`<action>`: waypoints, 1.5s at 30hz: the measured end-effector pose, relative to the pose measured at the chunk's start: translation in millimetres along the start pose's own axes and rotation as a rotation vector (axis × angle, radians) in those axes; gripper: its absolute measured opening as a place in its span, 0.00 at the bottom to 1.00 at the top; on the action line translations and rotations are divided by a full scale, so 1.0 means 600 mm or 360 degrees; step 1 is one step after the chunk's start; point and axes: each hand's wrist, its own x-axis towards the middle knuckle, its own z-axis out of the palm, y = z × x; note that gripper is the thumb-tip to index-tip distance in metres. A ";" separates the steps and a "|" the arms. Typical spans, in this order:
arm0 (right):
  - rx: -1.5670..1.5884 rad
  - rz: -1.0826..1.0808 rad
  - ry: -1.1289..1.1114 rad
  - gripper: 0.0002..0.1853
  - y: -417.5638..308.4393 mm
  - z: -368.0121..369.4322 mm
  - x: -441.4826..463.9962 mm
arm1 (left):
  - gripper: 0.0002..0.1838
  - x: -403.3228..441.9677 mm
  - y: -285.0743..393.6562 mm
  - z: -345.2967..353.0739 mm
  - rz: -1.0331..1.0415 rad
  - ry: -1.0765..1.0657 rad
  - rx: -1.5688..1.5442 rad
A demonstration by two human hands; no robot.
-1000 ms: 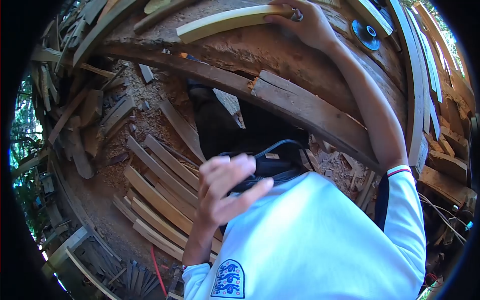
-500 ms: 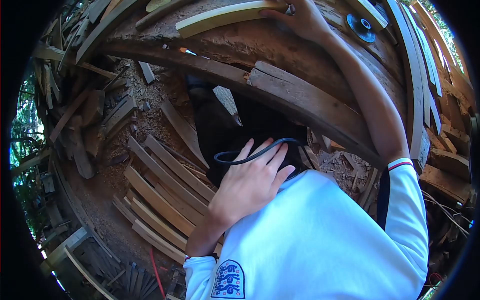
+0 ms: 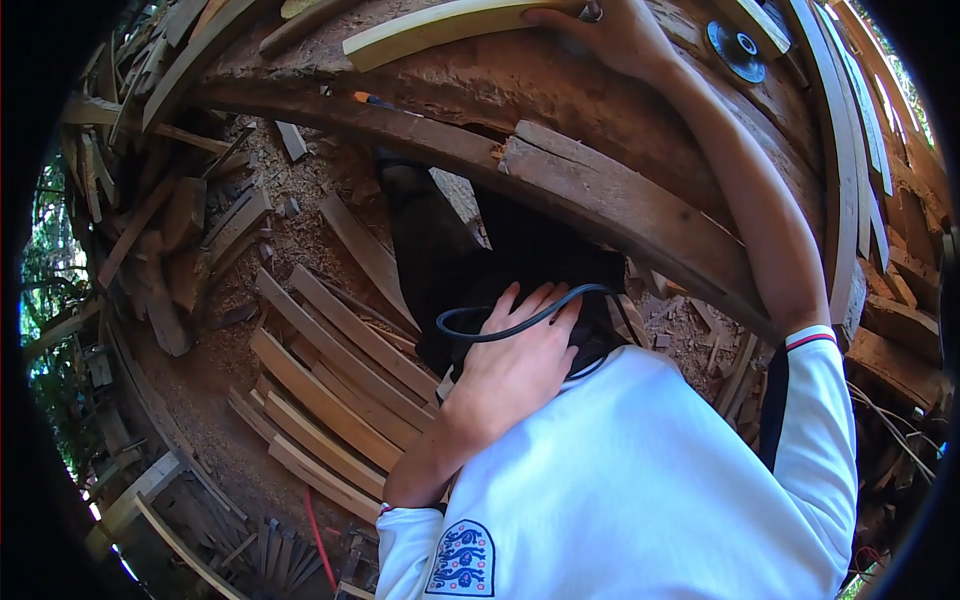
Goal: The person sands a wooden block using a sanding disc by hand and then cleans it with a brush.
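Observation:
My right hand (image 3: 625, 38) is at the top edge, closed on the right end of a pale curved wooden slat (image 3: 440, 32). Its thumb lies along the wood, and some fingers are cut off by the frame. A small shiny ring-like piece (image 3: 590, 12) shows by the fingers; I cannot tell what it is. Under the slat is a thick, rough wooden bench (image 3: 480, 85). My left hand (image 3: 520, 372) rests flat against the dark clothing at my waist, fingers extended. A black cable (image 3: 470, 330) loops across those fingers.
A round black disc (image 3: 736, 52) with a metal centre lies on the bench, right of my right hand. Several curved slats (image 3: 340, 400) are stacked on the ground at left. Offcuts (image 3: 160, 290) and wood shavings (image 3: 300, 190) surround them. A red cord (image 3: 320, 540) runs below.
The fingers of my left hand have drawn closer together beneath the cable. My right hand and the slat keep nearly the same place, with a slight shift of the view.

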 end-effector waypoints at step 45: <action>0.0017 -0.0016 -0.0067 0.16 -0.011 -0.008 0.003 | 0.33 0.055 -0.082 -0.023 0.0065 -0.0394 -0.0447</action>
